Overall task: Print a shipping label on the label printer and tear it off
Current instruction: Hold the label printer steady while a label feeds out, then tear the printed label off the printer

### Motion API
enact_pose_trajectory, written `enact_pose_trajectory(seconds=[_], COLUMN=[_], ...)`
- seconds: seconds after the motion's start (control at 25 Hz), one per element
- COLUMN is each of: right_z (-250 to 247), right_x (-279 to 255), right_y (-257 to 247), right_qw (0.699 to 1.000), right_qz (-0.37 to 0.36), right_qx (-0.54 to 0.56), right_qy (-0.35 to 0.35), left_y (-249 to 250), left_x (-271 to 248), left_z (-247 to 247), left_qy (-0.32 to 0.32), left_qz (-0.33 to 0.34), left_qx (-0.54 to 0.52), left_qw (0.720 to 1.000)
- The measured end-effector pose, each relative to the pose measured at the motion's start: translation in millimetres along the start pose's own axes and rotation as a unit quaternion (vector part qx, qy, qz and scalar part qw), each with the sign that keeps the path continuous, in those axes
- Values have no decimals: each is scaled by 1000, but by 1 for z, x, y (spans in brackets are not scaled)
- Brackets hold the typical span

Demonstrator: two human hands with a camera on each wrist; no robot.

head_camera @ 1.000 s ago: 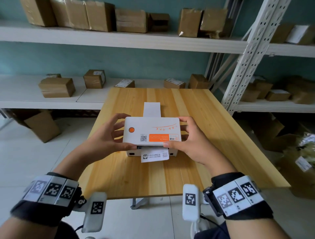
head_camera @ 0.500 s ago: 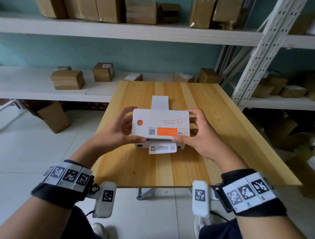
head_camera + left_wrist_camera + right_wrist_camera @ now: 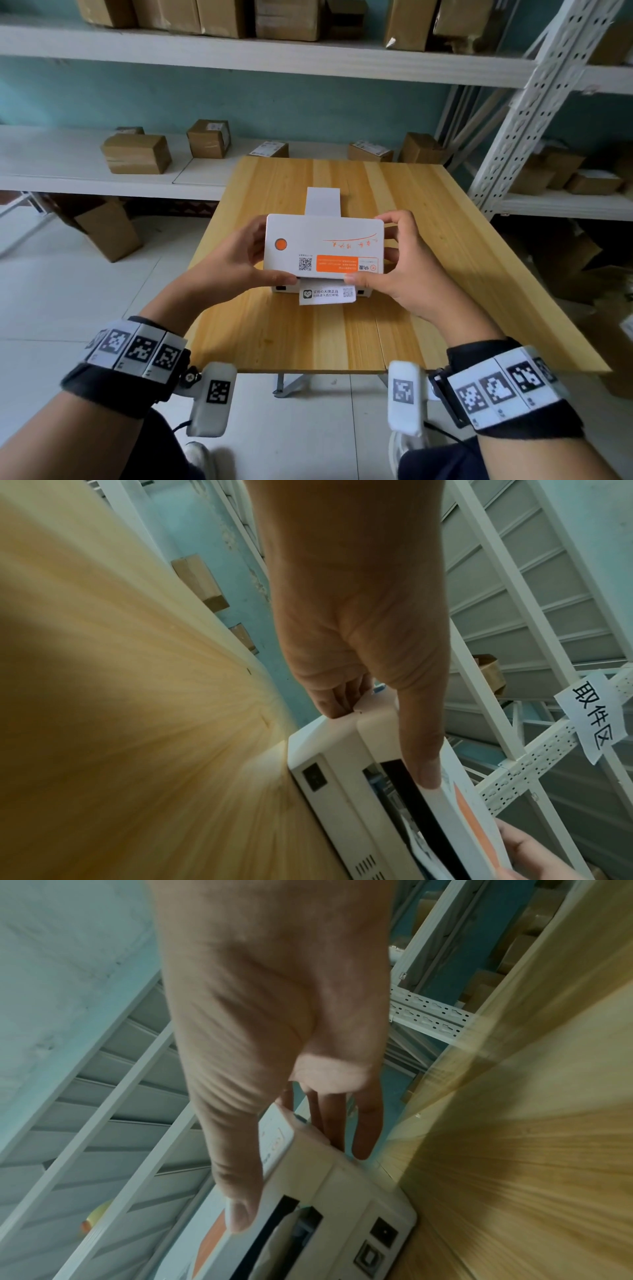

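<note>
A white label printer [image 3: 323, 240] with an orange button stands mid-table on the wooden table [image 3: 308, 335]. Its lid is tilted up off the base, and a dark gap shows under it in both wrist views. My left hand [image 3: 255, 255] grips the lid's left end, its thumb [image 3: 424, 750] on the front edge. My right hand [image 3: 390, 255] grips the right end, its thumb [image 3: 240, 1204] likewise on the front edge. A short printed label [image 3: 327, 296] sticks out of the front slot. White label stock [image 3: 323, 202] runs out behind the printer.
White shelves with several cardboard parcels [image 3: 137, 154] run behind and to the right of the table. A perforated shelf post [image 3: 520, 113] rises at the table's right rear corner. More boxes [image 3: 106, 229] sit on the floor to the left.
Both hands keep their hold on the lid's ends. The head view has drifted so the printer sits higher and further right in frame; the label has not visibly lengthened.
</note>
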State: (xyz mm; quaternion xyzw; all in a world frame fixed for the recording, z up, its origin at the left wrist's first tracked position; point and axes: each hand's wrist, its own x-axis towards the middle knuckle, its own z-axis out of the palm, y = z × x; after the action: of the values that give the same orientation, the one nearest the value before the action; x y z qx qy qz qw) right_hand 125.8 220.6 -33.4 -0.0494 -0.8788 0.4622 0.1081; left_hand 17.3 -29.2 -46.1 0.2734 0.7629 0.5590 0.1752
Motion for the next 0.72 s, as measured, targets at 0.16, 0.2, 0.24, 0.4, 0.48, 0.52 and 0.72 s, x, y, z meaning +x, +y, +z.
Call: enact_pose_trajectory(seconds=[0.16, 0.2, 0.24, 0.4, 0.48, 0.52, 0.72], right_z=[1, 1, 2, 8, 12, 14, 17], right_x=[-9, -12, -14, -21, -22, -21, -21], right_y=[-5, -6, -7, -15, -18, -18, -20], right_qw=[999, 997, 992, 967, 959, 952, 933], right_qz=[-16, -32, -55, -125, -144, -153, -167], right_qx=[-46, -71, -107, -218, -242, -260, -314], right_qy=[-17, -25, -27, -33, -43, -47, -59], left_y=[-2, -3, -4, -6, -5, -5, -8], left_x=[1, 2, 3, 5, 5, 5, 6], left_z=[0, -1, -3, -4, -3, -3, -4], left_qy=[4, 1, -1, -6, -5, -5, -15], left_qz=[-5, -8, -10, -17, -15, -16, -11], left_qx=[-11, -13, -14, -18, -17, -15, -25], left_qw=[1000, 1000, 1000, 1000, 1000, 1000, 1000])
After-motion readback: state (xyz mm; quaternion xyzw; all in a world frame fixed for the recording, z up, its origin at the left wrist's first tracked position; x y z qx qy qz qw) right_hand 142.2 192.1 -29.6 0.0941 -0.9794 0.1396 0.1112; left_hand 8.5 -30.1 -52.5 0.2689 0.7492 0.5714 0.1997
